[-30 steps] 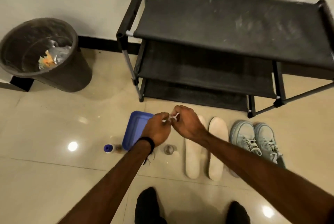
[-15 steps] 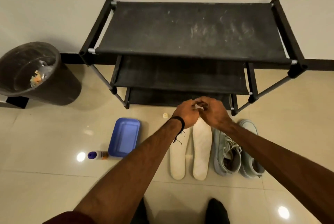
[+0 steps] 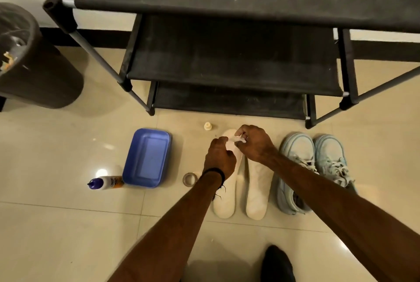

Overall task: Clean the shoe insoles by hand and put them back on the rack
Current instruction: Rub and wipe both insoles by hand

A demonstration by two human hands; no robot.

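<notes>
**Both hands pinch a small white piece over the insoles**

Nearest, two pale cream foam insoles [image 3: 259,181] lie side by side on the tiled floor. Above their toe ends, the left hand [image 3: 219,159] and right hand [image 3: 255,144] have curled fingers pinching one small white piece [image 3: 235,139]. At twelve o'clock stands the black fabric shoe rack [image 3: 227,58].

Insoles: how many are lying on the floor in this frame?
2. One cream foam insole lies partly under the left hand; the other cream insole lies right beside it, next to the pale blue sneakers.
</notes>
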